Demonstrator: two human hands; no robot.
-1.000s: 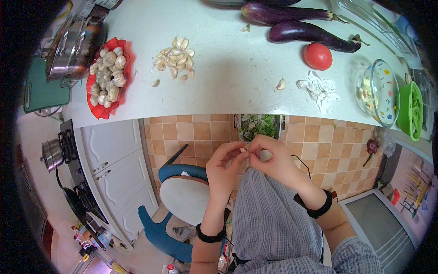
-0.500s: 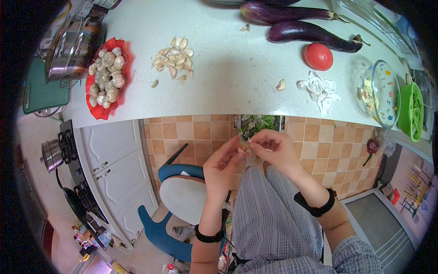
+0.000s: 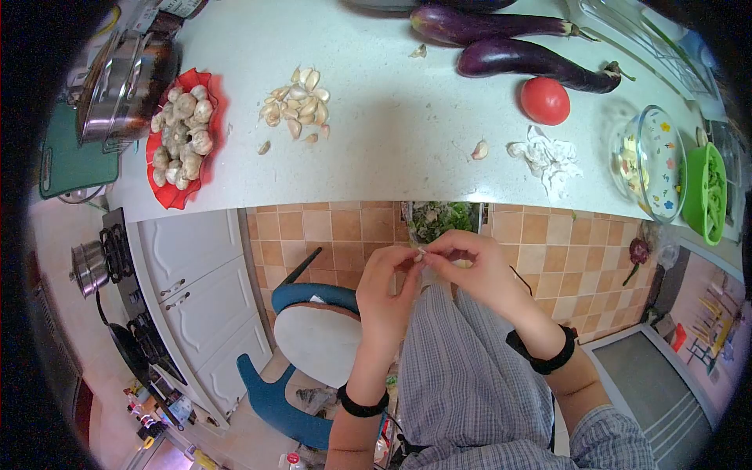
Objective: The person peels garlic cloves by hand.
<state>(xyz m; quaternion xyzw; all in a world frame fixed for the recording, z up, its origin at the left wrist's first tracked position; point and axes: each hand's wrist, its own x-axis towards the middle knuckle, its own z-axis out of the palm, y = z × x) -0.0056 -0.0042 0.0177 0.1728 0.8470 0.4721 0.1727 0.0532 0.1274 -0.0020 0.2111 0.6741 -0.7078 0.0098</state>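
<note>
Over the floor in front of the counter, my left hand (image 3: 388, 286) and my right hand (image 3: 474, 270) meet fingertip to fingertip. Both pinch a small garlic clove (image 3: 421, 254), mostly covered by the fingers. On the counter lie a pile of loose garlic cloves (image 3: 298, 103) and, farther right, a single clove (image 3: 479, 150) beside white papery garlic skins (image 3: 544, 159). A red scalloped dish (image 3: 205, 78) holds several whole garlic bulbs (image 3: 186, 137). Pale pieces, probably peeled cloves, are in a glass bowl (image 3: 666, 168) with printed flowers.
Two eggplants (image 3: 540, 63) and a tomato (image 3: 546, 101) lie at the back right of the counter. A green basket (image 3: 705, 196) stands at its right end. Below the edge sits a bin (image 3: 442, 221) with leafy scraps. A blue-backed chair (image 3: 317, 337) is at left.
My left hand has turned inward and its fingertips have come together with the right hand's on the clove. The counter shifts slightly in view; its things stay put.
</note>
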